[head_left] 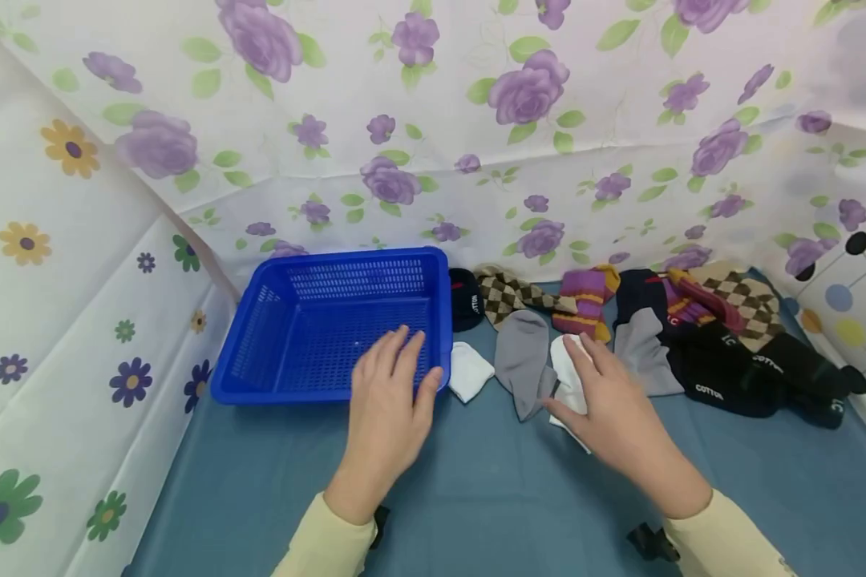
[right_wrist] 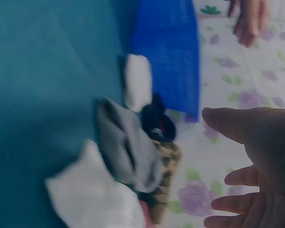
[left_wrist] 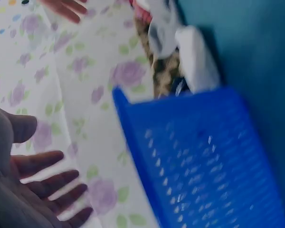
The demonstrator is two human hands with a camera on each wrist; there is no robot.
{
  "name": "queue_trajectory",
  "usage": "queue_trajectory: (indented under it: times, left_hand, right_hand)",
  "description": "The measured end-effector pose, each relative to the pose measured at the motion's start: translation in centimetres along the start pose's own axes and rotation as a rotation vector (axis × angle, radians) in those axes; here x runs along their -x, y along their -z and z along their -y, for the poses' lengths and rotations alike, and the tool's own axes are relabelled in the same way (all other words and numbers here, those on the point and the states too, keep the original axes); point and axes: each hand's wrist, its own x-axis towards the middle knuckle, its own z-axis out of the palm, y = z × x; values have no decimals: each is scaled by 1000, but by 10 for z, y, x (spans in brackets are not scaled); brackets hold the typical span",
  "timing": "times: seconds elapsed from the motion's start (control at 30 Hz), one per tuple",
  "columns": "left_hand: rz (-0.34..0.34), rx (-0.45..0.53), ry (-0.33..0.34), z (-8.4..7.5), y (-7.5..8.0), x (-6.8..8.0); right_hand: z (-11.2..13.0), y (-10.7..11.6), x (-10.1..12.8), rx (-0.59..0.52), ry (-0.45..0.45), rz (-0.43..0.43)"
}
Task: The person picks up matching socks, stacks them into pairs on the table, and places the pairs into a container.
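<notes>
My left hand (head_left: 388, 409) hovers over the near right corner of a blue plastic basket (head_left: 332, 397), fingers loosely spread and holding nothing. The basket has perforated walls and nothing shows inside it. My right hand (head_left: 617, 409) is held above a white sock (head_left: 566, 377), its fingers apart with nothing between them. A grey sock (head_left: 523, 361) lies just left of that hand. Between it and the basket is another, folded white sock (head_left: 471, 372). In the right wrist view the right hand (right_wrist: 256, 161) appears with thumb and fingers separated.
Behind lie a black sock (head_left: 466, 298), a brown checkered sock (head_left: 505, 295) and a purple-orange striped sock (head_left: 584, 303). A pile of dark socks (head_left: 722, 369) and a second grey sock (head_left: 645, 353) sit at the right. Floral sheeting (head_left: 418, 160) stands behind the blue-green surface (head_left: 476, 505).
</notes>
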Motion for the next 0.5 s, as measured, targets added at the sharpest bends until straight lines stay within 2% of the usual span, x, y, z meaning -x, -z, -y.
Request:
queue_trajectory:
  times: [0.13,0.23,0.33,0.5]
  left_hand:
    - [-3,76,-161,-9,-12,14]
    - [24,91,-263,-15,-23,26]
    - [71,75,-318,-19,-34,38]
    - [163,-2,-361,-21,-53,54]
  right_hand:
    - [1,-16,4,8,-44,79]
    - [1,-24,7,30,-86,144]
    - [-1,-31,11,61,-124,201]
    - [-6,-46,14,110,-158,261]
